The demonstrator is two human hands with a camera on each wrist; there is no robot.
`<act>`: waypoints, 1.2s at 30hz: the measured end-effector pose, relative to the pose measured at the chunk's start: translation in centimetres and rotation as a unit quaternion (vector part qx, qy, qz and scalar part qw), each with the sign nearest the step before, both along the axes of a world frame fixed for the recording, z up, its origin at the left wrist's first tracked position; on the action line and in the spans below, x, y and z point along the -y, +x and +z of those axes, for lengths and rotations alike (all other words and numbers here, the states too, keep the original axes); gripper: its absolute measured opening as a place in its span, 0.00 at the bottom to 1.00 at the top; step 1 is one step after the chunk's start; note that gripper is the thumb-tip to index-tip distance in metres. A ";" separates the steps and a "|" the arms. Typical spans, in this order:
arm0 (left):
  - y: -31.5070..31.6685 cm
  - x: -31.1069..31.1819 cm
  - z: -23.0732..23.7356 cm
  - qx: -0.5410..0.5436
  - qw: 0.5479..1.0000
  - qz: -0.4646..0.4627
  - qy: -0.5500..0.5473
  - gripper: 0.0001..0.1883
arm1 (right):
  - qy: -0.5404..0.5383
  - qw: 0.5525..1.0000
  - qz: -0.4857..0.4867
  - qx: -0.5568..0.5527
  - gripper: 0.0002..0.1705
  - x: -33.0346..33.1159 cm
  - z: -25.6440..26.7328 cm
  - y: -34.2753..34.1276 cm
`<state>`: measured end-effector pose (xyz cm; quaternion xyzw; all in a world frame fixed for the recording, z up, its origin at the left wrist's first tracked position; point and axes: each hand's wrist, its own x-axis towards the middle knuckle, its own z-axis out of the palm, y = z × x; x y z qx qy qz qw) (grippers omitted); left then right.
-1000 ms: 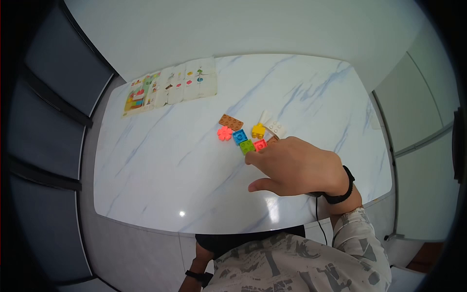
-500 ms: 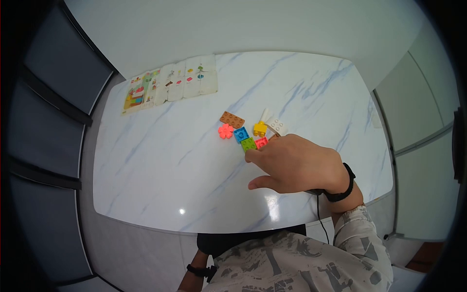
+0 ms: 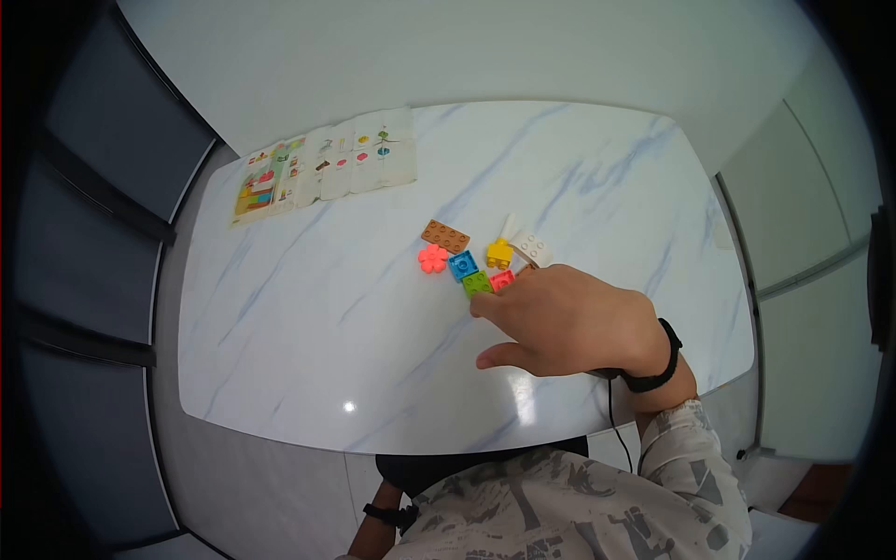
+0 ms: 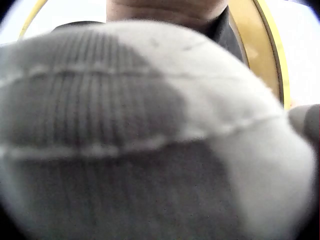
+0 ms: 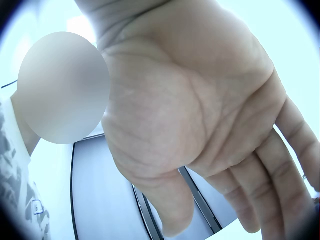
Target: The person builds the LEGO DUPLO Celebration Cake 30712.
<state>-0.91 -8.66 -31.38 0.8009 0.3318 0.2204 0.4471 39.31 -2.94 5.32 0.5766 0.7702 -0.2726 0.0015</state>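
- Left of the body, the dark wrist band (image 3: 390,515) has edged toward the near rim of the worktop (image 3: 280,327); the right hand (image 3: 569,317) stays over the bricks, which keep their arrangement.
- Green square brick (image 3: 477,283): on the worktop, right at the index fingertip of the right hand.
- That hand is palm down, fingers extended, thumb spread apart, palm empty.
- Blue square brick (image 3: 463,266) and pink square brick (image 3: 502,279) adjoin the green one, hollow sides up.
- Pink flower piece (image 3: 432,259) lies left of the blue brick, below the brown eight-stud brick (image 3: 445,236).
- Yellow piece (image 3: 498,254), white stick-like piece (image 3: 509,226) and white studded piece (image 3: 532,246) sit just beyond the right hand, which partly covers another brown piece (image 3: 525,270).
- Creased picture sheet (image 3: 364,159): farther off, at the far left of the worktop.
- Black cable (image 3: 614,425) hangs over the near rim.
- Patterned cloth (image 4: 150,115) fills the left wrist view; the left hand's state cannot be told.
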 end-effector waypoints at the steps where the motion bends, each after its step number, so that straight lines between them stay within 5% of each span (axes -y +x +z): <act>1: -0.1 0.2 0.2 0.001 1.000 0.001 -0.002 0.20 | -0.010 1.000 -0.002 0.003 0.29 0.0 0.1 -0.1; 13: -3.3 3.5 4.1 0.000 0.997 0.051 -0.051 0.18 | -0.009 1.000 -0.009 0.007 0.31 0.4 0.6 0.3; 25: -7.8 7.9 5.2 -0.067 0.982 0.139 -0.106 0.40 | 0.000 1.000 -0.009 0.007 0.33 0.5 0.3 0.2; 28: -8.6 8.4 3.7 -0.045 0.989 0.139 -0.030 0.43 | -0.023 1.000 -0.007 0.015 0.33 0.5 0.9 -0.1; 31: -8.3 8.4 2.4 0.021 0.969 0.225 -0.099 0.40 | -0.024 1.000 -0.006 0.008 0.33 0.6 0.8 -0.3; 36: -9.2 6.9 3.1 -0.120 0.974 0.183 -0.061 0.30 | -0.045 0.999 -0.016 0.012 0.32 0.6 1.4 -0.6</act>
